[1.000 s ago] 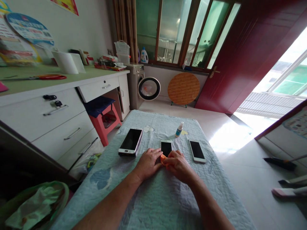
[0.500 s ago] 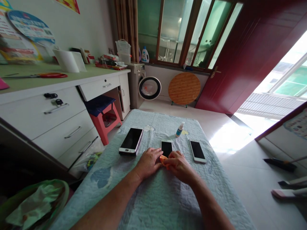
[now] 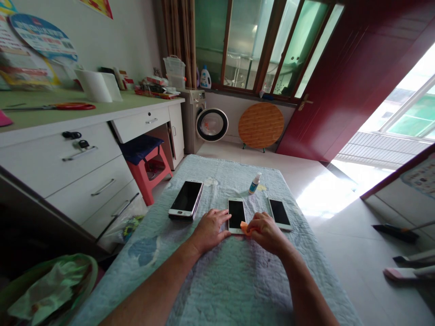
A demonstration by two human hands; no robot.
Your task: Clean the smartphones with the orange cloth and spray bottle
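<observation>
A white phone with a dark screen lies face up on the quilted blue-green cover. The fingertips of my left hand rest against its left edge, fingers stretched and thumb apart near the bottom corner. An orange cloth is bunched in my right hand, which is closed around it at the phone's lower right corner. Part of the cloth is hidden by my fingers. To the right lies another white phone. On the left is a stack of phones, a white-framed one on top.
A small spray bottle stands upright beyond the middle phone. Left of the covered surface are a white desk, a red stool and a bin with a green liner. A washing machine with its door open stands behind.
My right hand has moved to the right with the orange cloth, from the phone's lower left to its lower right corner. More of the screen shows. My left hand stays put.
</observation>
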